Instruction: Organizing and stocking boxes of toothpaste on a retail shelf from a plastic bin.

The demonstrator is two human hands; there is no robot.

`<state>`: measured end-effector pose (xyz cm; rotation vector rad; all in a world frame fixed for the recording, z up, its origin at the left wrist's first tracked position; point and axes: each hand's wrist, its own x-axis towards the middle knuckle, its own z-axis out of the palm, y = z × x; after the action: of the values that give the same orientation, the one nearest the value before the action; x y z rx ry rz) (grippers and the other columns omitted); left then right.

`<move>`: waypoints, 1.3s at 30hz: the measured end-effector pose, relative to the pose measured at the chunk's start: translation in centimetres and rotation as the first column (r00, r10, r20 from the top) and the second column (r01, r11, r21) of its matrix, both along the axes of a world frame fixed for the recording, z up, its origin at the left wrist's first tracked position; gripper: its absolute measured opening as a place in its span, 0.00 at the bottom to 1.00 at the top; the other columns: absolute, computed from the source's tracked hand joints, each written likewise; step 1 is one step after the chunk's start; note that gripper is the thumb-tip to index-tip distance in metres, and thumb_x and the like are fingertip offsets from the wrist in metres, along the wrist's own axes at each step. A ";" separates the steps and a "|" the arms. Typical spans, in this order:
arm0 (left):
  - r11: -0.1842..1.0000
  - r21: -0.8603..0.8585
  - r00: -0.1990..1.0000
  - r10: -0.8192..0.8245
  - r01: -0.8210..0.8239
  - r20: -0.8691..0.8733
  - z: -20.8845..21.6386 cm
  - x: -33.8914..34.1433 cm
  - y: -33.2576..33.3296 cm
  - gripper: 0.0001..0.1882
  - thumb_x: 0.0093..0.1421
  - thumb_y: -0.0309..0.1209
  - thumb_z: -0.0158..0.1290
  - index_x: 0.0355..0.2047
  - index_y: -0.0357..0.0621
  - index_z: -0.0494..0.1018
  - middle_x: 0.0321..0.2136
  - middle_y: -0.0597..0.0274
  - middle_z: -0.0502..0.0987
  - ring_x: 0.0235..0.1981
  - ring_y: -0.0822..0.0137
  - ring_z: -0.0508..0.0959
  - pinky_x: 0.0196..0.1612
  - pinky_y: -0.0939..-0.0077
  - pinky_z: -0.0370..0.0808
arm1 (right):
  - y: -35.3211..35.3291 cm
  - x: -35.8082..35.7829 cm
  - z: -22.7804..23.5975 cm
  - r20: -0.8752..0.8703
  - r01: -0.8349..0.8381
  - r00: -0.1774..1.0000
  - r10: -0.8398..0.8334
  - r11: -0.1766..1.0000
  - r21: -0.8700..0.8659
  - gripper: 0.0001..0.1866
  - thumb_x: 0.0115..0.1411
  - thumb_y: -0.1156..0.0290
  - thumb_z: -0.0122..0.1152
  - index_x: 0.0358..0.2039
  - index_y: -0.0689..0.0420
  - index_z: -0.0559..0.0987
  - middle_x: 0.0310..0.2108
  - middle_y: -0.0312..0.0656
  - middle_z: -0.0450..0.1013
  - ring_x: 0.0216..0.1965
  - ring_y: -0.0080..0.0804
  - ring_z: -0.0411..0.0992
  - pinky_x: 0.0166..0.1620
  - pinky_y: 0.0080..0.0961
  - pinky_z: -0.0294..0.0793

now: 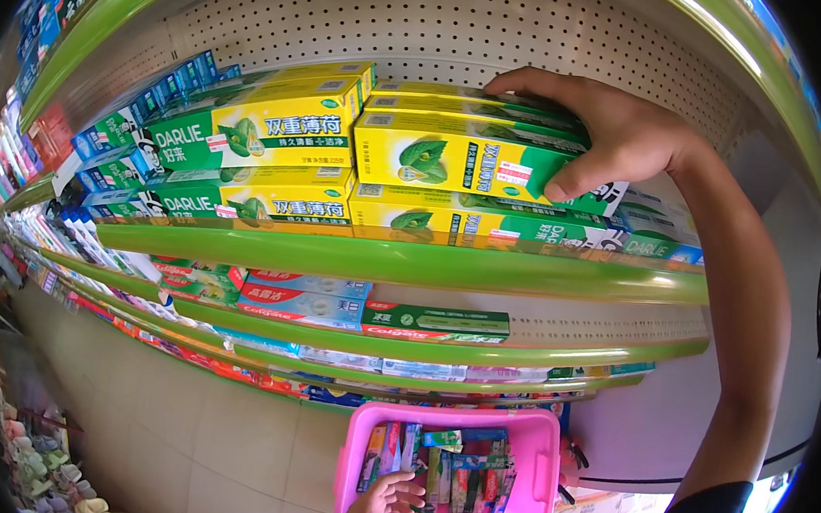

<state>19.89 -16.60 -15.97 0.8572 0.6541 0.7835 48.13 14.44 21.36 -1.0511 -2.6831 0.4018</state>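
On the upper shelf my right hand [623, 129] reaches over the right end of a stack of yellow and green toothpaste boxes [428, 157]. Its thumb presses the front of the nearest box, and the fingers curl over the top behind several boxes standing in a row. More toothpaste boxes [404, 214] of the same kind lie beneath them. Low down, my left hand [381, 505] hovers at the near side of a pink plastic bin [353, 445], fingers apart and holding nothing. Inside the bin are several toothpaste boxes [475, 483] in mixed colours.
A green shelf edge [410, 261] runs below the stack, with a perforated back panel [429, 26] behind. Matching boxes [256, 133] stand to the left. Lower shelves hold red and white toothpaste boxes [301, 304]. Tiled floor [222, 444] lies left of the bin.
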 end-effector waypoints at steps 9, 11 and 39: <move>1.000 0.022 0.997 -0.010 0.012 -0.082 0.4 1.2 -0.6 0.39 0.58 0.23 0.59 0.67 0.45 0.52 0.54 0.54 0.69 0.51 0.63 0.73 0.54 0.64 0.71 | -0.6 -1.3 0.8 0.141 0.013 0.990 -0.021 0.998 0.061 0.47 0.44 0.56 0.72 0.64 0.58 0.64 0.54 0.53 0.72 0.54 0.45 0.72 0.58 0.35 0.70; 1.000 0.029 0.996 -0.005 0.007 -0.092 0.1 1.3 -0.9 0.39 0.58 0.23 0.59 0.66 0.45 0.53 0.53 0.54 0.69 0.51 0.63 0.73 0.54 0.65 0.71 | -0.4 -1.5 0.8 0.128 0.034 0.991 -0.036 0.999 0.019 0.51 0.41 0.61 0.75 0.65 0.56 0.62 0.58 0.51 0.69 0.58 0.43 0.69 0.62 0.34 0.66; 0.996 -0.027 0.982 -0.084 0.080 -0.171 -0.7 1.5 -1.0 0.34 0.60 0.20 0.57 0.64 0.43 0.57 0.52 0.54 0.70 0.52 0.63 0.74 0.53 0.66 0.73 | 0.7 -2.7 0.1 0.063 0.050 0.997 -0.051 0.999 0.011 0.43 0.46 0.56 0.72 0.62 0.55 0.66 0.51 0.48 0.74 0.49 0.39 0.74 0.54 0.32 0.71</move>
<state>21.38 -17.62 -16.62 0.9349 0.7728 0.6324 45.40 15.11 21.49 -1.1451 -2.7046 0.3510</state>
